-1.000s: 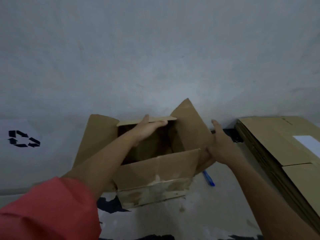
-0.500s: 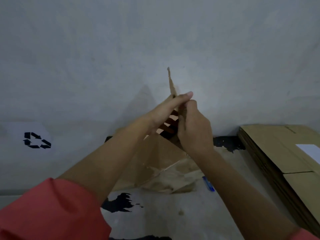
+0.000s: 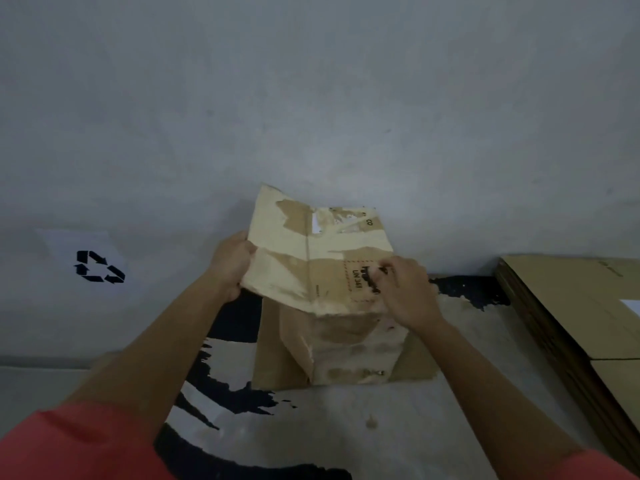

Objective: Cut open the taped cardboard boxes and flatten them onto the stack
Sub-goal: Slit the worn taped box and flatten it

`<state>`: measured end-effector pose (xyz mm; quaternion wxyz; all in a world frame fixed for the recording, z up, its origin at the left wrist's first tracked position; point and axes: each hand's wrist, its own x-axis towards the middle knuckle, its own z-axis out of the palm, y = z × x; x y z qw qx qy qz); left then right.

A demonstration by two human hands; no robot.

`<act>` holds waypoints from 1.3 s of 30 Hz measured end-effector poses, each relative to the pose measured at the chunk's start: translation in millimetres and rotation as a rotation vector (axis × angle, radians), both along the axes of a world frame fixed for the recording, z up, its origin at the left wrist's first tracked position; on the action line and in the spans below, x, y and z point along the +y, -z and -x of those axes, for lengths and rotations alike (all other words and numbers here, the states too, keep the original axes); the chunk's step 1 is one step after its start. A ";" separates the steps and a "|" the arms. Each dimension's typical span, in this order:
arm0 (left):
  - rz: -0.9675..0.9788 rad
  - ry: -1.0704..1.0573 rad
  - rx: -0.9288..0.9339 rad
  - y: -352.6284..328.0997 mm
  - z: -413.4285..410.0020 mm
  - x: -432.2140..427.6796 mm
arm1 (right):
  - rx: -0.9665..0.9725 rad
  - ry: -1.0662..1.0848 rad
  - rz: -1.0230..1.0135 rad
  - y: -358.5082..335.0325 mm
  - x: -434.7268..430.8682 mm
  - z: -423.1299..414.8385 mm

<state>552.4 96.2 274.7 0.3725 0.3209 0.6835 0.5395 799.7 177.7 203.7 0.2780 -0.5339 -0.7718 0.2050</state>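
The stack of flat brown cardboard sheets (image 3: 571,299) lies rightmost. Well left of it is the torn, collapsed brown cardboard box (image 3: 322,268), which looks light, limp and tear-prone, so it is best held by its side edges. The left hand (image 3: 230,265) grips the box's far edge and the right hand (image 3: 405,292) pinches the edge nearer the stack.

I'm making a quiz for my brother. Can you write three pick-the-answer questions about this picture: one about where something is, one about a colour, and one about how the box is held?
1. Where is the stack of flat cardboard?
A) on the left
B) on the right
C) under the box

2. What colour are the recycling arrows on the wall?
A) black
B) green
C) blue

3. How is the box held?
A) by no hand
B) by one hand only
C) by both hands

Answers:
1 B: the stack lies at the picture's right edge.
2 A: the arrows are printed in black.
3 C: the left hand grips the box's left edge and the right hand pinches its right side.
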 end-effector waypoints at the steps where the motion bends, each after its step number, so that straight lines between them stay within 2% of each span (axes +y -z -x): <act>1: 0.015 -0.013 0.024 2.4 7.5 -1.9 | -0.003 0.063 0.064 8.6 10.8 -9.4; 3: 0.062 -0.010 0.077 8.6 19.5 -5.1 | 0.115 0.103 0.291 18.1 18.1 -19.5; 4: 0.097 0.007 0.134 12.8 24.0 -5.3 | 0.254 0.077 0.441 21.1 16.3 -20.6; 7: 0.330 0.102 0.560 30.0 35.4 2.6 | 0.670 -0.002 0.778 29.7 8.2 -20.7; 9: 0.472 0.147 0.872 34.7 30.3 7.1 | 0.825 0.072 0.918 37.6 9.2 -21.8; 11: 0.372 0.185 1.035 32.2 9.0 12.9 | 0.892 0.156 1.043 45.0 11.9 -23.6; 13: 0.219 0.324 1.046 26.8 -23.5 21.1 | 0.885 0.215 1.115 49.1 12.8 -25.3; 15: 0.184 0.511 1.081 25.4 -57.2 30.3 | 0.873 0.309 1.115 51.4 15.7 -28.3; 18: 0.207 0.722 1.130 31.2 -90.6 41.4 | 0.793 0.461 0.985 35.4 21.0 -36.5; 20: 0.206 0.782 1.110 36.9 -106.1 46.9 | 0.766 0.569 0.927 25.4 28.1 -48.8; 24: 0.244 0.806 1.122 40.7 -139.2 57.7 | 0.803 0.635 0.792 2.5 35.1 -79.9; 28: 0.290 0.759 1.229 46.3 -171.3 59.7 | 1.026 0.523 0.768 -19.7 34.3 -88.7; 30: 0.251 0.735 1.320 52.6 -177.4 57.6 | 1.217 0.479 0.784 -21.4 34.1 -87.0; 32: 0.203 0.694 1.334 57.2 -176.7 56.7 | 1.407 0.414 0.832 -18.0 29.4 -80.4; 34: 0.175 0.661 1.306 59.8 -173.9 56.8 | 1.370 0.342 0.872 -5.6 24.0 -67.7; 37: 0.176 0.654 1.274 58.6 -172.9 58.2 | 1.093 0.169 0.927 14.1 5.5 -37.2; 39: 0.182 0.660 1.256 58.2 -172.9 57.7 | 1.049 0.067 0.913 23.9 -2.5 -17.3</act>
